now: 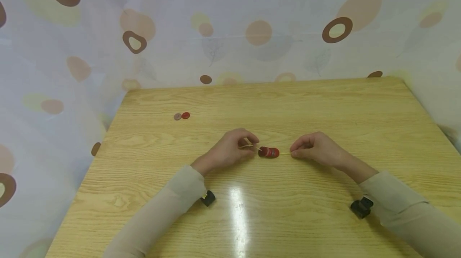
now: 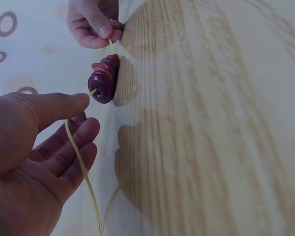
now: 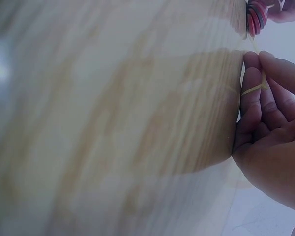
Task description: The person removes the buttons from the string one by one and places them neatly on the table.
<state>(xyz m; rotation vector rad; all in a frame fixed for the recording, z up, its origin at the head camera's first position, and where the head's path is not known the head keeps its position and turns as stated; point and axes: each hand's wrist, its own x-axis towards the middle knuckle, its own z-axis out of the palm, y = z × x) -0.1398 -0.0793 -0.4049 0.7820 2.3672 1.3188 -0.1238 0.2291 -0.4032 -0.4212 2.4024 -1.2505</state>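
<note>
Several red, dark red and grey buttons [image 1: 269, 152] are threaded in a row on a yellow string [image 1: 285, 153], just above or on the table between the two hands. At the left end of the row, my left hand [image 1: 235, 149] pinches the string between thumb and index finger, close to a dark red button [image 2: 102, 87]. A loose length of string [image 2: 83, 169] hangs down past the palm in the left wrist view. My right hand [image 1: 317, 150] pinches the string on the other side, a short way from the buttons. A knotted end [image 3: 263, 86] shows by its fingers.
A greyish button [image 1: 177, 117] and a red button [image 1: 185, 115] lie side by side on the wooden table [image 1: 306, 106], toward the back left. Behind the table hangs a pale patterned curtain [image 1: 230, 22]. Dark wrist devices [image 1: 361, 207] sit by both sleeves.
</note>
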